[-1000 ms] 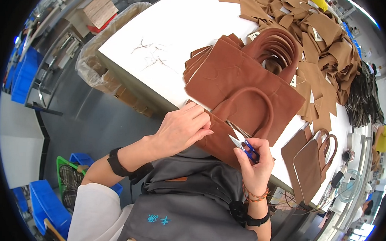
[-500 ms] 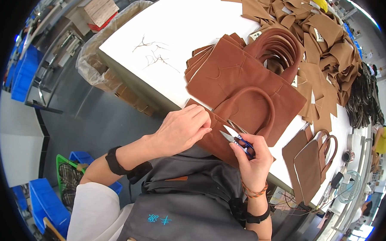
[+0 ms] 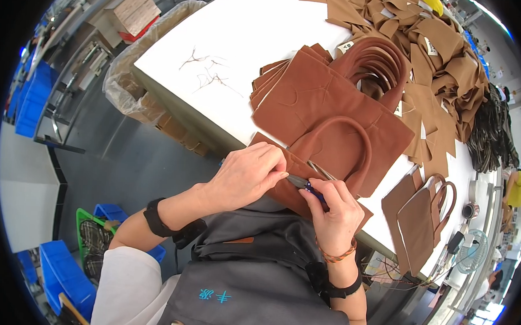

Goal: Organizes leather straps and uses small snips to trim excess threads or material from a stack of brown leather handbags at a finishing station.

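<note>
My right hand (image 3: pixel 338 217) is closed around a pair of small blue-handled thread snips (image 3: pixel 314 191). Their blades reach to the fingertips of my left hand (image 3: pixel 249 172), which is pinched at the edge of a reddish-brown bag piece (image 3: pixel 291 200). Whatever those left fingers hold is too small to make out. The piece lies along the near table edge, and a rounded handle (image 3: pixel 363 142) rises from it. Just beyond lies a stack of similar bag pieces (image 3: pixel 327 96) with several handles bunched together.
Loose thread ends (image 3: pixel 210 78) lie on the white table (image 3: pixel 179 28). Brown cut pieces (image 3: pixel 388 28) are heaped at the far right, with another brown bag (image 3: pixel 418 219) nearer. A lined waste box (image 3: pixel 124 92) stands at the table's left side. A small fan (image 3: pixel 472 251) is at right.
My right hand has moved left, bringing the snips to my left fingertips, and the blades have come together. My left hand has barely moved.
</note>
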A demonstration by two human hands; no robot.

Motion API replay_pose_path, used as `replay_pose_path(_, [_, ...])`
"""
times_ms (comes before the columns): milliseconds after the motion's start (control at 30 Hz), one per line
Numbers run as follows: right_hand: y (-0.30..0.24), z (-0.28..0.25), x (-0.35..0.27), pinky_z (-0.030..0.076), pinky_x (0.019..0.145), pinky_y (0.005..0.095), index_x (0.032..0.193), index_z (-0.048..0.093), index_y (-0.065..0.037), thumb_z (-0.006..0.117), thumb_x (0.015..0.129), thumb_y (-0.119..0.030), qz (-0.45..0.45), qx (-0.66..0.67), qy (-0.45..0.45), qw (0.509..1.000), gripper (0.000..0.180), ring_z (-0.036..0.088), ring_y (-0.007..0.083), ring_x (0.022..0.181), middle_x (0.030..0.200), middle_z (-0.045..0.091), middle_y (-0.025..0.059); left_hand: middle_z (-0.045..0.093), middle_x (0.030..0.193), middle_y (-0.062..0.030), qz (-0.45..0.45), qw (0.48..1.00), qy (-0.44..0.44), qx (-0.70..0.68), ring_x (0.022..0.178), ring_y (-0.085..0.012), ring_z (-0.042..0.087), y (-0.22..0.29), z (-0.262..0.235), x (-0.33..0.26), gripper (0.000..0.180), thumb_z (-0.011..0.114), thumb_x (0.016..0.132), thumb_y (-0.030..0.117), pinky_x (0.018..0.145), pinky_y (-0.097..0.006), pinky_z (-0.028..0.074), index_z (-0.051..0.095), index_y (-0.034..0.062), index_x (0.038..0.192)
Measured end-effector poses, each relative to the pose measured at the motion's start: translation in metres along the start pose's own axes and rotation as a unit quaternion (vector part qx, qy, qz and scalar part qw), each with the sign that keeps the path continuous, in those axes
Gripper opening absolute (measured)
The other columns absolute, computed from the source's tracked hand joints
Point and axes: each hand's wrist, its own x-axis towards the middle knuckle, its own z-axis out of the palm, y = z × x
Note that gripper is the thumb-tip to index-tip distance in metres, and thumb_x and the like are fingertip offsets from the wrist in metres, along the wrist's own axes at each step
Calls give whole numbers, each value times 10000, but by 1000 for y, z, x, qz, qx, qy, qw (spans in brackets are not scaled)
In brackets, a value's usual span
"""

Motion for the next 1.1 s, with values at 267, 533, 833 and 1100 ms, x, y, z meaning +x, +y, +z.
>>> replay_pose_path(267, [4, 2, 0, 482, 531, 278, 831, 670, -101, 782, 725, -153, 0, 8, 0, 1000, 163, 620, 170, 630, 766, 632, 3, 556, 750, -65, 7, 1000, -1, 4, 667, -229, 544, -2, 0, -1, 137, 651, 831, 31, 589, -339, 435, 516, 35, 811])
replay_pose_path(533, [8, -1, 11, 469, 520, 285, 846, 674, -120, 784, 734, -176, 8, -12, 32, 999, 166, 604, 173, 580, 775, 635, -7, 575, 666, -82, -2, 1000, 3, -19, 608, -228, 572, 2, 2, 20, 107, 580, 886, 23, 584, -327, 448, 486, 22, 837])
replay_pose_path(833, [8, 1, 11, 470, 534, 287, 858, 670, -117, 773, 743, -172, 4, -13, 23, 1000, 164, 611, 178, 609, 782, 627, -5, 559, 628, -76, 6, 1000, 8, -23, 567, -231, 567, -3, 6, 21, 123, 577, 901, 37, 547, -324, 438, 466, 30, 849])
replay_pose_path(1100, [8, 1, 14, 477, 553, 263, 845, 666, -64, 789, 727, -75, -6, -14, 12, 1000, 170, 610, 161, 596, 772, 635, 33, 582, 661, -81, -41, 998, -6, -56, 592, -222, 589, -1, 3, 22, 111, 592, 895, 37, 564, -302, 461, 484, 24, 869])
